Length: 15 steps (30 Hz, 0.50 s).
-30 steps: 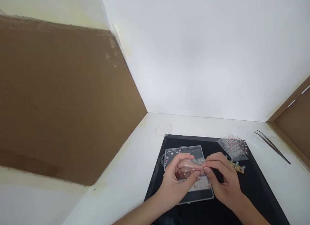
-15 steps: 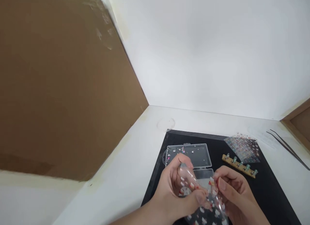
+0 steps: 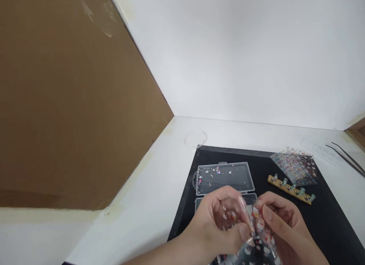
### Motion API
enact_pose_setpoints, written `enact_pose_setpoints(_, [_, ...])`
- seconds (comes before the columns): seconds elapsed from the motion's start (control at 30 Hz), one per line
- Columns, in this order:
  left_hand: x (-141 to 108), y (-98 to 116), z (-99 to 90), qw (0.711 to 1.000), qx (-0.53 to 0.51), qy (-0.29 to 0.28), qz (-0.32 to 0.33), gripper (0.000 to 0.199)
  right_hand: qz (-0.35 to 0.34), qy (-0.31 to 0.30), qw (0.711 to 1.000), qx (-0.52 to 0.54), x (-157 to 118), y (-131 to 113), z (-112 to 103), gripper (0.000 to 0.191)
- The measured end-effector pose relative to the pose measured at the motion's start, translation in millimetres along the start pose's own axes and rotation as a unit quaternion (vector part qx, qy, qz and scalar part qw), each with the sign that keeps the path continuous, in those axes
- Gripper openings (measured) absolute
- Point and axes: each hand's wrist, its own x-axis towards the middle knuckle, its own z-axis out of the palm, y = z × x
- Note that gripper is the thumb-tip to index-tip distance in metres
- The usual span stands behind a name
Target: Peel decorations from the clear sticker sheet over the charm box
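Between my two hands is a clear, flexible sticker sheet [image 3: 258, 251] printed with small white and red figures; it is bent and catches the light. My left hand [image 3: 209, 225] grips its left side, the thumb pressing near the middle. My right hand [image 3: 289, 225] pinches the upper right part between thumb and fingers. Just beyond lies an open clear plastic case [image 3: 242, 177], with small silver and pink gems [image 3: 218, 170] scattered mostly at the left of its far half. My hands and the sheet cover much of the near half.
A black mat [image 3: 322, 223] lies under the work. On it, to the right, rests a wooden strip [image 3: 291, 189] with several greenish nail tips. Behind are more clear sticker sheets [image 3: 298, 168]; black tweezers [image 3: 348, 160] lie further right. A brown cardboard panel [image 3: 71, 105] stands left.
The view has shifted, so the mat's things sit higher and further right. Both hands still grip the sheet; the left thumb has come closer to the right hand.
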Motion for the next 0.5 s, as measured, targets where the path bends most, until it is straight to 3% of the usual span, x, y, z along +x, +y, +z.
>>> enact_pose_setpoints(0.17, [0.7,1.3,2.6,0.995,0.009,0.043,-0.092,0.060,-0.011,0.038,0.999,-0.028,-1.2,-2.2,2.2,0.041])
enact_pose_setpoints(0.5, [5.3,15.1,6.2,0.995,0.047,0.013,-0.089,0.024,-0.037,0.093,0.990,-0.099,0.1,-2.4,4.3,0.049])
